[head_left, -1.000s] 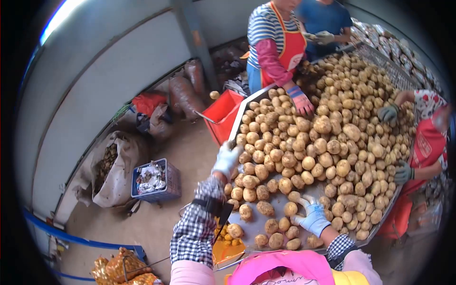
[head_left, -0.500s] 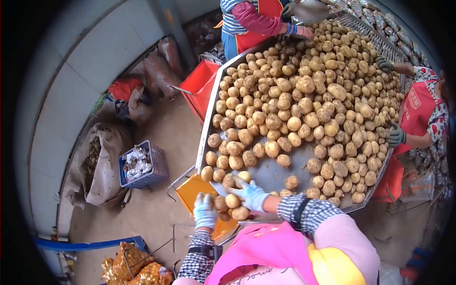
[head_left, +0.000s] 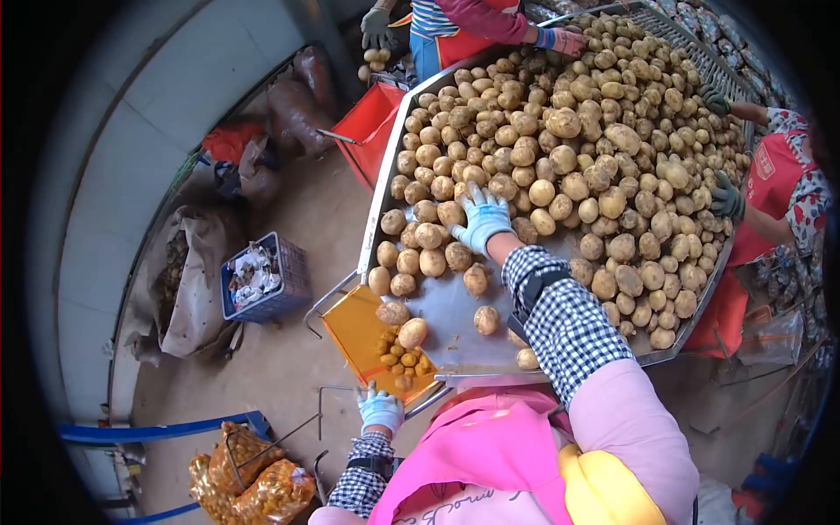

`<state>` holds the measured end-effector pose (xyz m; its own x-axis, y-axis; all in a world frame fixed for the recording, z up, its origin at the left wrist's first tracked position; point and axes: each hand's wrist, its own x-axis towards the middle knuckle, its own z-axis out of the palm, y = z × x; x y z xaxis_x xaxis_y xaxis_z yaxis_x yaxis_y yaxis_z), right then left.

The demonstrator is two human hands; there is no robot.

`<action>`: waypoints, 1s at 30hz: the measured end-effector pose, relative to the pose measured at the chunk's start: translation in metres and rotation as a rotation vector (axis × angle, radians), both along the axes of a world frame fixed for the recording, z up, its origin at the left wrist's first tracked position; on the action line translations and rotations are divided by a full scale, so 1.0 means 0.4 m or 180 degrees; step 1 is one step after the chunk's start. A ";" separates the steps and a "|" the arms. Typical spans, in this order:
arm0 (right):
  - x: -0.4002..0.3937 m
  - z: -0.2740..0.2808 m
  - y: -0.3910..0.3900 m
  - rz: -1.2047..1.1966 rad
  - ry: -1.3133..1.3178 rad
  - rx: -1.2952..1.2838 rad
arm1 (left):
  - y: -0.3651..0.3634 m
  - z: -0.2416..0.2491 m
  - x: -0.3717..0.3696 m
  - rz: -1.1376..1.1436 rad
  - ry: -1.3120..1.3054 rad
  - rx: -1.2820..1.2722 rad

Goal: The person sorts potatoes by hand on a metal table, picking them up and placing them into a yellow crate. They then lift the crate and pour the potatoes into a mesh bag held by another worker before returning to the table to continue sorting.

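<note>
Potatoes (head_left: 560,162) cover much of the metal sorting table (head_left: 446,324) in a large heap. My right hand (head_left: 484,220), in a light blue and white glove, reaches across the table with fingers spread on potatoes at the heap's near left edge. Low by the orange-yellow chute or bag (head_left: 350,328) at the table's corner is my gloved left hand (head_left: 381,409), fingers apart and nothing visible in it. Several potatoes (head_left: 404,354) lie inside that orange opening. A few loose ones, such as a single potato (head_left: 486,320), rest on the bare metal near me.
Co-workers' gloved hands (head_left: 560,41) (head_left: 726,195) are at the far and right sides. Red bags (head_left: 372,131) hang at the table's edges. On the floor at left stand a blue crate (head_left: 267,293), an open sack (head_left: 197,289) and filled net bags (head_left: 254,481).
My right hand has moved forward from the table corner onto the heap. My left hand has lowered. The potatoes between my hands have left them, and potatoes now show inside the orange opening.
</note>
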<state>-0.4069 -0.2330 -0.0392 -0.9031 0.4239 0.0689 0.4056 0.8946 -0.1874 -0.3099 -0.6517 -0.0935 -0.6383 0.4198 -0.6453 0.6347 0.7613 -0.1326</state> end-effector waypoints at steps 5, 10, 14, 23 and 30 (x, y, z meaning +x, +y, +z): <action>0.014 0.009 -0.192 -0.0045 -0.0596 -0.0639 | 0.009 -0.023 0.035 0.0440 -0.0008 0.0166; 0.150 -0.004 -0.419 0.1122 -0.0457 -0.0775 | 0.020 -0.032 0.046 0.0622 0.0030 0.0028; 0.320 -0.053 -0.403 0.2097 0.0661 -0.1631 | 0.023 -0.035 0.042 0.0605 -0.0054 -0.0083; 0.628 0.055 -0.195 -0.0009 -0.1258 -0.0743 | -0.056 -0.193 -0.024 -0.0484 -0.0304 -0.0112; 0.593 -0.005 -0.245 0.1445 0.0808 -0.2714 | 0.109 0.071 -0.013 0.1049 -0.0021 0.0549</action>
<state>-0.1696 -0.3311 -0.0413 -0.9925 0.0398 0.1158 -0.0825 0.4810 -0.8728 -0.3150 -0.6079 -0.0652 -0.7534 0.2952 -0.5877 0.3521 0.9358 0.0187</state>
